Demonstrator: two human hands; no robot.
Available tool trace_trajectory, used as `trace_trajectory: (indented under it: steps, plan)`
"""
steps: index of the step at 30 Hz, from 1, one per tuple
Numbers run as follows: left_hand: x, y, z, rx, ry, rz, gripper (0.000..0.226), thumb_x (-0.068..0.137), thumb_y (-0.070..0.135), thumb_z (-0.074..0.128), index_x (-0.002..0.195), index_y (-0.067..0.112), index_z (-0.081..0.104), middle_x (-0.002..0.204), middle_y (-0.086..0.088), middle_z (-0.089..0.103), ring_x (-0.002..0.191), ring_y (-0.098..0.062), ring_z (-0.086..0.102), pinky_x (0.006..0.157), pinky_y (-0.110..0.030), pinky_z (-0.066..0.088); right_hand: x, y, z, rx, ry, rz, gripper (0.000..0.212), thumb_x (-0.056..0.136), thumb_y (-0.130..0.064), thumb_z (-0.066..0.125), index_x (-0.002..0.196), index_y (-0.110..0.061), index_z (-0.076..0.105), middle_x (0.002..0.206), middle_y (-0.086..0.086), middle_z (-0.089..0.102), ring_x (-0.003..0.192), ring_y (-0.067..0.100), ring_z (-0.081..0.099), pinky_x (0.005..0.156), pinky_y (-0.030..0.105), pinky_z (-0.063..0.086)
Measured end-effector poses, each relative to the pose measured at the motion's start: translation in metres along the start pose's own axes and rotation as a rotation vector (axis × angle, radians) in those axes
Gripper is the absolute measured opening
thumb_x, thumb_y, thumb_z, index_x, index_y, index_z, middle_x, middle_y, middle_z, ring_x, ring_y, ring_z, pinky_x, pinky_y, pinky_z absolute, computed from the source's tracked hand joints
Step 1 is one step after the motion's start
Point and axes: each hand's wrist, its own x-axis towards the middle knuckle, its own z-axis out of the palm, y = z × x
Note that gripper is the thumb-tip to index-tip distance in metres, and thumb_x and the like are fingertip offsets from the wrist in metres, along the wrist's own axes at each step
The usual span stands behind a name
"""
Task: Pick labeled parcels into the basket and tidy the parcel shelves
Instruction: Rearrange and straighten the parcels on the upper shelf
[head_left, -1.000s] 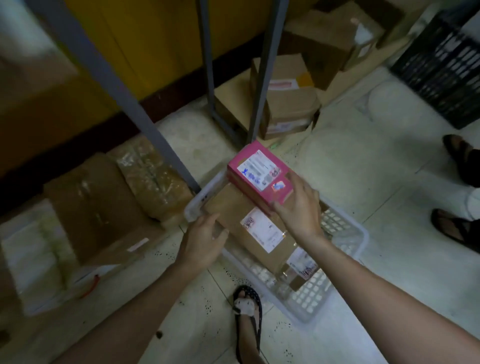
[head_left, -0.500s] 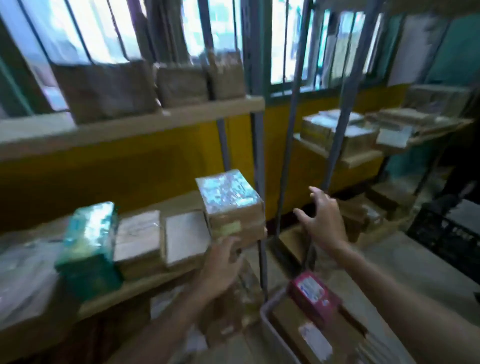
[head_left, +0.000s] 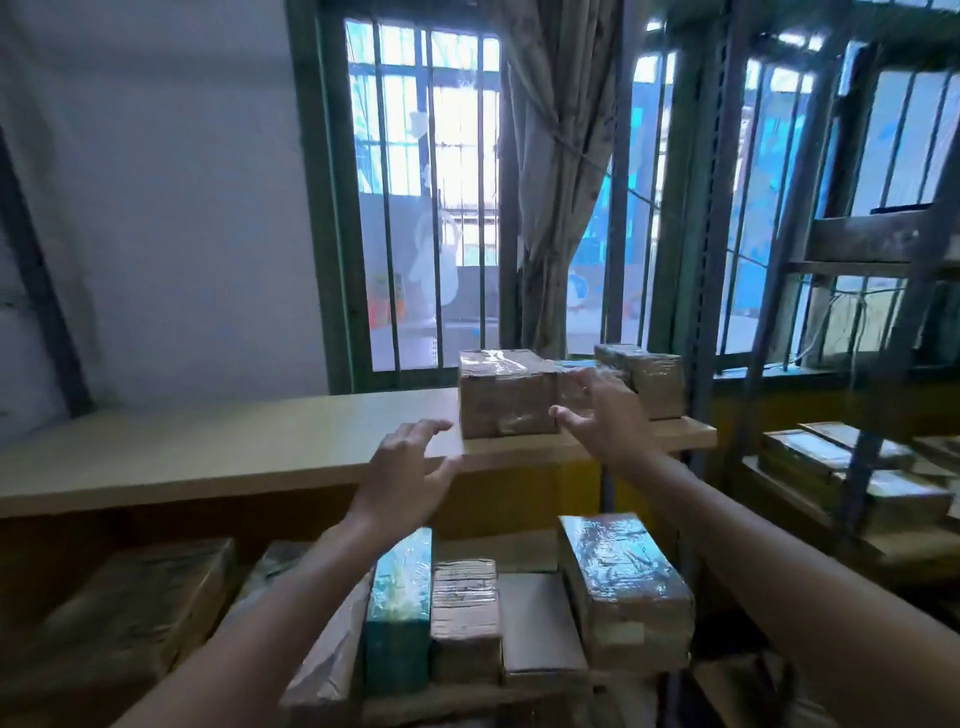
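Note:
A taped brown cardboard parcel (head_left: 504, 392) stands on the upper wooden shelf (head_left: 234, 452), with a second taped parcel (head_left: 647, 376) behind it to the right. My left hand (head_left: 408, 475) hovers open just left of and below the front parcel, apart from it. On that parcel's right side my right hand (head_left: 602, 413) spreads its fingers, holding nothing; whether it touches the parcel I cannot tell. The lower shelf holds a teal box (head_left: 400, 605), a small taped parcel (head_left: 465, 618), a flat parcel (head_left: 540, 629) and a shiny wrapped parcel (head_left: 626, 587). The basket is out of view.
Metal shelf posts (head_left: 701, 291) rise right of the parcels. Another rack on the right (head_left: 852, 483) carries more wrapped parcels. A barred window (head_left: 431, 208) and a curtain (head_left: 556, 171) stand behind the shelf. A large brown parcel (head_left: 130, 613) lies on the lower shelf at left.
The view swung up from the floor basket to the upper shelf. My right hand let go of the pink box in the basket. Both hands rose toward the brown parcel.

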Motion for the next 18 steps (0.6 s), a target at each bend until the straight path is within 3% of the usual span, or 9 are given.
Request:
trace_trajectory:
  steps: [7, 13, 18]
  plan:
    - [0.048, -0.040, 0.013, 0.012, -0.017, -0.087, 0.045, 0.086, 0.031, 0.060, 0.128, 0.018, 0.048, 0.135, -0.006, 0.051, 0.119, -0.021, 0.050, 0.087, -0.027, 0.044, 0.044, 0.020, 0.027, -0.041, -0.081, -0.019, 0.059, 0.081, -0.029, 0.070, 0.132, -0.012, 0.047, 0.133, 0.012, 0.053, 0.121, 0.025, 0.050, 0.098, 0.031, 0.040]
    - [0.088, -0.070, 0.033, 0.030, -0.063, -0.115, 0.047, 0.085, 0.032, 0.062, 0.127, 0.018, 0.048, 0.133, -0.006, 0.052, 0.118, -0.020, 0.051, 0.088, -0.026, 0.043, 0.087, 0.037, 0.056, -0.119, -0.165, -0.063, 0.059, 0.083, -0.027, 0.068, 0.136, -0.020, 0.046, 0.144, 0.004, 0.043, 0.131, 0.024, 0.040, 0.109, 0.038, 0.034]
    - [0.109, -0.087, 0.048, 0.069, -0.069, -0.084, 0.054, 0.079, 0.031, 0.068, 0.128, 0.022, 0.047, 0.133, -0.002, 0.053, 0.118, -0.017, 0.051, 0.090, -0.026, 0.044, 0.106, 0.043, 0.080, -0.135, -0.135, -0.160, 0.042, 0.084, -0.028, 0.066, 0.126, -0.023, 0.058, 0.128, -0.002, 0.059, 0.118, 0.022, 0.040, 0.097, 0.037, 0.040]
